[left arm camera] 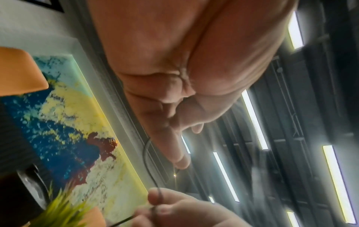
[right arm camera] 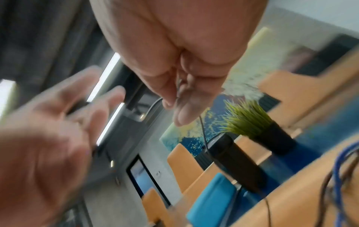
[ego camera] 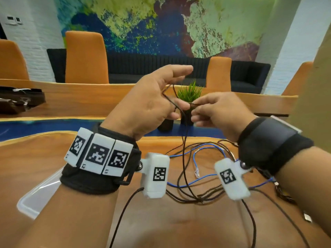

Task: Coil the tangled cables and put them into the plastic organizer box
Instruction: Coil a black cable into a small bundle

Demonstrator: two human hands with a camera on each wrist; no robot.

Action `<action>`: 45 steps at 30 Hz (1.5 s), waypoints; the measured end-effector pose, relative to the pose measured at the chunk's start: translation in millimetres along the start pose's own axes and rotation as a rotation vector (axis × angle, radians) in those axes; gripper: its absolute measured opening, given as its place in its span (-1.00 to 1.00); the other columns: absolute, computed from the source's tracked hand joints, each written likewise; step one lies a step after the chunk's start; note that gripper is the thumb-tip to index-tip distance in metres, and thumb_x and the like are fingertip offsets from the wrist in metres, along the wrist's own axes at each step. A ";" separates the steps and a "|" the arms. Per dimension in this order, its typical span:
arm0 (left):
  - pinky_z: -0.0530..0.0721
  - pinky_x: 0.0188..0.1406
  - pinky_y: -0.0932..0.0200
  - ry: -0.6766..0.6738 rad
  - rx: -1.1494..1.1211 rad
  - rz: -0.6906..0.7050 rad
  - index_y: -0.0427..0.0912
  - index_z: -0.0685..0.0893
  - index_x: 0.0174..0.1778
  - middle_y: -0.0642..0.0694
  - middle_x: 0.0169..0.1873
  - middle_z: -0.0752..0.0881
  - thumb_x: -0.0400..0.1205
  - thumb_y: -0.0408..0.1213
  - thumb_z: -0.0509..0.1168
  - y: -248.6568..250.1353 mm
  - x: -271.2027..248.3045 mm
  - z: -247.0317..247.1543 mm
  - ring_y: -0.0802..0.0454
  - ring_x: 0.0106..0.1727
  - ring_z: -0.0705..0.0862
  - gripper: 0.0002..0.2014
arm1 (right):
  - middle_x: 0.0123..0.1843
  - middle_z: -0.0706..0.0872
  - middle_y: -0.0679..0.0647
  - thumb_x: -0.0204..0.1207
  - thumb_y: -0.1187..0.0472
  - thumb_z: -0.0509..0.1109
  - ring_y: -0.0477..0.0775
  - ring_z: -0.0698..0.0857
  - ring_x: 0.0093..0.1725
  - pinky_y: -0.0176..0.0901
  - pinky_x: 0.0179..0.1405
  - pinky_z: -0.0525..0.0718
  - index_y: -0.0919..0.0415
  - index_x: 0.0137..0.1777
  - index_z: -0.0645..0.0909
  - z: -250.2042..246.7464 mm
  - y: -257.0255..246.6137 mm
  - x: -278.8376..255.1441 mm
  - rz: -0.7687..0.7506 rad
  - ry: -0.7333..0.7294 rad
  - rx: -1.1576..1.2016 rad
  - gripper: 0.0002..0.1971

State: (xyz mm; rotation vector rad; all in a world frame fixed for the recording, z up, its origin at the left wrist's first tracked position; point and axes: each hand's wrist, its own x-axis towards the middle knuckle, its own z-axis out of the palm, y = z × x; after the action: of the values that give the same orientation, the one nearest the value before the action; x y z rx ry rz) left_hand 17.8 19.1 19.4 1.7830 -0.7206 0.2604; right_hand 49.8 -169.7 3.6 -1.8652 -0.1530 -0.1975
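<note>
A thin black cable (ego camera: pixel 183 140) rises from a tangle of black and blue cables (ego camera: pixel 197 176) on the wooden table (ego camera: pixel 161 226). My left hand (ego camera: pixel 179 90) is raised above the table with its fingers spread and fairly straight, and a loop of the black cable lies over them. My right hand (ego camera: pixel 194 106) pinches the same cable between thumb and forefinger, right beside the left fingertips. In the right wrist view the right hand (right arm camera: pixel 174 104) pinches the cable (right arm camera: pixel 203 130), which hangs down from it. The clear plastic box (ego camera: pixel 35 197) lies at the lower left, partly under my left forearm.
A small green plant (ego camera: pixel 189 92) in a dark pot stands just behind my hands, with a second dark pot (ego camera: pixel 165 125) beside it. A blue cable's clear plug (ego camera: pixel 197 171) lies in the tangle. Orange chairs (ego camera: pixel 86 58) line the table's far side.
</note>
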 end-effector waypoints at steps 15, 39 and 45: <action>0.52 0.09 0.19 0.155 0.209 -0.406 -0.05 0.37 0.64 0.06 0.28 0.60 0.61 -0.03 0.47 -38.7 9.9 4.7 0.15 0.15 0.58 -0.30 | -0.27 0.76 0.12 0.68 0.45 0.22 0.02 0.76 -0.30 -0.18 -0.26 0.80 0.26 0.16 0.63 -51.2 -60.0 -6.9 -0.196 -0.133 0.289 -0.80; 0.58 -0.38 0.23 -0.020 -0.475 -0.395 -0.21 0.69 -0.07 0.00 -0.43 0.48 0.80 -0.29 0.08 -29.9 9.1 20.6 0.14 -0.46 0.37 -0.71 | 0.35 0.71 -0.03 0.49 0.01 0.53 -0.04 0.67 0.33 0.05 0.45 0.56 0.00 0.48 0.53 -37.9 -20.6 -8.5 -0.269 -0.370 -0.600 -0.45; 0.54 -0.33 0.21 0.028 -0.835 -0.374 -0.21 0.66 -0.10 0.00 -0.40 0.48 0.79 -0.25 0.09 -24.7 12.1 14.7 0.15 -0.45 0.38 -0.72 | -0.33 0.62 0.06 0.69 0.29 0.29 -0.06 0.52 -0.44 -0.19 -0.51 0.58 0.23 0.06 0.71 -11.1 -6.5 -12.6 -0.114 -0.180 0.152 -0.85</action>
State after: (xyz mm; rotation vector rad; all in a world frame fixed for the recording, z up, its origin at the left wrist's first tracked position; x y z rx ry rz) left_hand 39.3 5.7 1.1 1.0710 -0.3700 -0.2455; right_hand 35.5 -178.4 10.2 -1.7225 -0.3884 -0.0935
